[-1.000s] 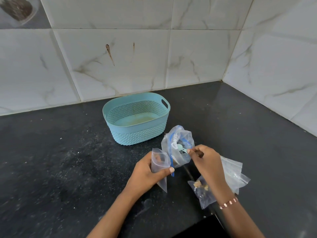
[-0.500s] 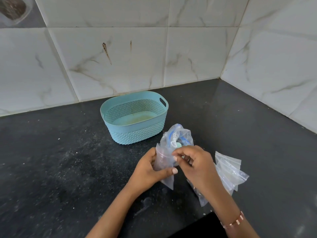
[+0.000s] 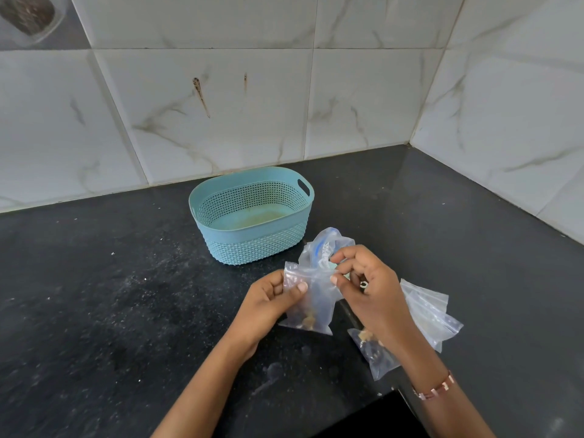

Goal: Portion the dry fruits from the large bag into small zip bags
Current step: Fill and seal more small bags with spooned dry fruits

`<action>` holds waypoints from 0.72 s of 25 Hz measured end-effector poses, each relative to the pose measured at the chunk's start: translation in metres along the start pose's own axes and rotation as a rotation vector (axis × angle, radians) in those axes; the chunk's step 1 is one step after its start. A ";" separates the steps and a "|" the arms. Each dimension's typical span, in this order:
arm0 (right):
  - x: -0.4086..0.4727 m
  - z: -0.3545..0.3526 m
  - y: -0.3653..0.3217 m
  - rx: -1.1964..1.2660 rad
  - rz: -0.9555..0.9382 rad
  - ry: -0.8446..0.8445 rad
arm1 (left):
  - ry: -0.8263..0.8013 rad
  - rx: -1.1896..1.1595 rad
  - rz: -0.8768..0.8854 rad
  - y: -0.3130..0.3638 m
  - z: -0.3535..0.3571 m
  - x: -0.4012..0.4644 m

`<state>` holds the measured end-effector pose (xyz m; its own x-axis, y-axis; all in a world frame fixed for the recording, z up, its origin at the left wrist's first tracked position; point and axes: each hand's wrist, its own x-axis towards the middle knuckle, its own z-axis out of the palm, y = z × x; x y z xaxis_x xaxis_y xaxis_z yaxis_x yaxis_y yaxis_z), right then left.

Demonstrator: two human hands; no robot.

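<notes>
The small zip bag (image 3: 311, 298) hangs upright above the countertop (image 3: 126, 311), its mouth on top and horizontal between both hands. The left hand (image 3: 268, 306) pinches the left top corner; the right hand (image 3: 368, 289) pinches the right. The large bag (image 3: 325, 248) sits just behind, nearer the right hand.

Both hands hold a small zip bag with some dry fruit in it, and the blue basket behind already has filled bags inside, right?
Not quite: the head view shows the basket holds no bags. The rest stands: left hand and right hand hold the small zip bag with some dry fruit.
</notes>
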<state>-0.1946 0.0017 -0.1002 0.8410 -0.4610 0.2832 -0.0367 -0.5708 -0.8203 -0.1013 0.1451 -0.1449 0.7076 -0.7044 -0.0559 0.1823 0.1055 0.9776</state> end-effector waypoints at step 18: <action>-0.004 0.009 -0.004 0.127 0.000 -0.093 | 0.035 -0.016 0.104 0.005 0.005 0.004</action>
<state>-0.1930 0.0118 -0.1026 0.8874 -0.3930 0.2411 0.0272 -0.4774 -0.8783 -0.1006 0.1397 -0.1391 0.7465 -0.6643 0.0380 0.1175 0.1878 0.9752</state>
